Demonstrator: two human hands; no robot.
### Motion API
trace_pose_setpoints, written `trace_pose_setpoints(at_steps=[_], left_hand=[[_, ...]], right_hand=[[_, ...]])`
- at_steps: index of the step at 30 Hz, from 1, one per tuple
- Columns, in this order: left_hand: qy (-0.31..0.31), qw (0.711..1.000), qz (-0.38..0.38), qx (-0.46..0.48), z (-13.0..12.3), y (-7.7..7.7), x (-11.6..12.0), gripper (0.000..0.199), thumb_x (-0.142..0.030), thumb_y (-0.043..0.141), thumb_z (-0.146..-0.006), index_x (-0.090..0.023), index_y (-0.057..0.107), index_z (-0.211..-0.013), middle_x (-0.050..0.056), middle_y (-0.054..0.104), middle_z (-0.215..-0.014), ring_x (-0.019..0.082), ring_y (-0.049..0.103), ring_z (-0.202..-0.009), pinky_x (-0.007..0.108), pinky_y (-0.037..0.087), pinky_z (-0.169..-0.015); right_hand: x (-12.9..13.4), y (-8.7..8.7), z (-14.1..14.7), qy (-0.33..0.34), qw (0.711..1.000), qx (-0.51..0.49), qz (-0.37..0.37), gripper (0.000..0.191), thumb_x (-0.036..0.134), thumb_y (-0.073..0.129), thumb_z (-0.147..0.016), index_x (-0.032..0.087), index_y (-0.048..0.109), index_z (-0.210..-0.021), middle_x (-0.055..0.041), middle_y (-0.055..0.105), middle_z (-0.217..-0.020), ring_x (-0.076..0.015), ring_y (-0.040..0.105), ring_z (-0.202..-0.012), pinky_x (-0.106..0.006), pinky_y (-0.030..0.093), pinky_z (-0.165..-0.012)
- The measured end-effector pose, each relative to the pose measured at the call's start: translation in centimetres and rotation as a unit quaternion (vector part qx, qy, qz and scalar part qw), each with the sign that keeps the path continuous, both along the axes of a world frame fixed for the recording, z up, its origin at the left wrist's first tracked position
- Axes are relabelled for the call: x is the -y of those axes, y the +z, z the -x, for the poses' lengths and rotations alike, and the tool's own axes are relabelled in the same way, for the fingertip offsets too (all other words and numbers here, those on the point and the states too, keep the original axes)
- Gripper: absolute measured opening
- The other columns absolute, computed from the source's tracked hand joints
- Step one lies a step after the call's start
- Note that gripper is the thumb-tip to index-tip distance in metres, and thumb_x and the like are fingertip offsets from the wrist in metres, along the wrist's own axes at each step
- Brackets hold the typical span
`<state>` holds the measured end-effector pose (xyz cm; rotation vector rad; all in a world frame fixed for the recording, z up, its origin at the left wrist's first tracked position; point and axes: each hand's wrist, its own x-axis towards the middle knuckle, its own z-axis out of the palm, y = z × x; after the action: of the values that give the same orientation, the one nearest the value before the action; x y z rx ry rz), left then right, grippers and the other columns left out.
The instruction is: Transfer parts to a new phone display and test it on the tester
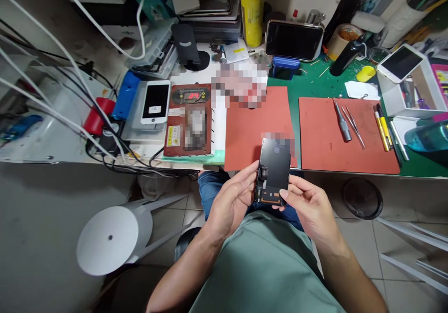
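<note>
Head view, inspector A: Start with the largest item.

Inspector B: Table [317, 89], green surface, carrying two red mats; the right red mat [325, 140] bears a screwdriver [342, 121] and tweezers [354, 125]. The left red mat [252, 126] lies just behind the hands. A white stool [108, 238] stands on the floor, lower left.

A: And the item in hand?

B: Phone screen panel [273, 170], dark, held upright-tilted in front of the table edge, above the person's lap, its top overlapping the left red mat in view.

A: State of each grip?

B: Left hand [231, 201]: grip narrow, fingers curled against the panel's left edge near its lower connector area, thumb on that side. Right hand [310, 205]: grip closed on the panel's lower right corner, thumb on its face, fingers behind. Both hands touch the panel.

A: Anything smaller nearby?

B: White phone [156, 102] lying flat, well apart, left on the table.
</note>
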<state>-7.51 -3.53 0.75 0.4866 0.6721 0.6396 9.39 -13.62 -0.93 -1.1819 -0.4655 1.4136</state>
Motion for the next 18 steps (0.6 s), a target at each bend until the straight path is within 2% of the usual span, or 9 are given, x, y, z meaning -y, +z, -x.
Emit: trace_pose_setpoints(at_steps=[10,18], left_hand=[[0.002,1.0,0.009,-0.025,0.16,0.15,-0.15,0.049,-0.023,0.066,-0.089,-0.014,0.076,-0.137,0.017,0.075,-0.142,0.042,0.063,-0.142,0.059,0.051,-0.117],[0.004,1.0,0.007,-0.017,0.06,0.43,-0.22,0.046,-0.021,0.071,-0.086,-0.017,0.08,-0.131,0.014,0.077,-0.139,0.039,0.065,-0.139,0.054,0.052,-0.117]], right_hand=[[-0.21,0.44,0.03,-0.003,1.0,0.0,0.008,0.033,0.034,0.083,-0.095,0.022,0.081,-0.126,-0.0027,0.076,-0.083,-0.0157,0.069,-0.069,-0.03,0.059,-0.068],[-0.22,0.52,0.1,-0.001,1.0,0.006,0.007,0.034,0.034,0.082,-0.096,0.021,0.08,-0.127,-0.0016,0.074,-0.08,-0.0162,0.069,-0.07,-0.032,0.06,-0.069]])
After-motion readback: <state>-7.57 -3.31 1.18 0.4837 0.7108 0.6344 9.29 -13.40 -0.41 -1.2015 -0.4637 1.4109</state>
